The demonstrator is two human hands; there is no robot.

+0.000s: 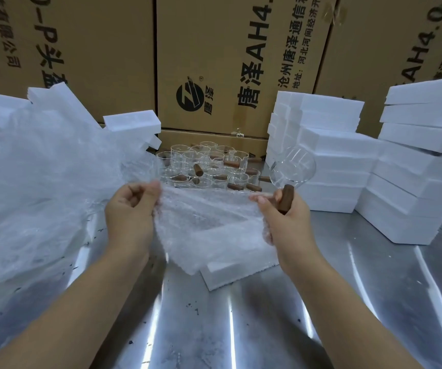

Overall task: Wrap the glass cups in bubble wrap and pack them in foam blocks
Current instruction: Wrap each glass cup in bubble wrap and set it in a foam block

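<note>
Head view, nearest first: two bare forearms reaching out over steel table [241, 328]. Just beyond, bubble wrap sheet [209, 217] stretched between both hands, sagging above a foam block [230, 272] lying flat on the table.

Fingers of left hand [130, 209] curled, pinching the sheet's left edge. Thumb and forefinger of right hand [286, 217] nipping the right edge, remaining fingers wrapped round the wooden handle [286, 198] of a glass cup [293, 166]. Bowl held up clear of the table, above and right of the sheet, not yet wrapped.

Handling, by judgement:
- **Sheet:** near weightless, limp, prone to folding on itself. Best kept taut by its edges.
- **Cup:** thin-walled, probably light, brittle, slick on the bowl. Handle the surest hold, being stiff matte wood.
- **Bowl:** juts sideways from the handle, so some strain likely at the joint. Worth cradling from beneath once laid on the wrap.
- **Foam:** light, rigid, easily dented. Better taken by the broad faces.

Further off, loose heap of bubble wrap [41, 182] at left. Cluster of unwrapped glass cups [203, 166] at centre rear, close-packed, handles pointing all ways. Stacks of foam blocks [334, 155] at right, more foam [131, 123] behind the heap. Printed cartons [214, 62] as backdrop.
</note>
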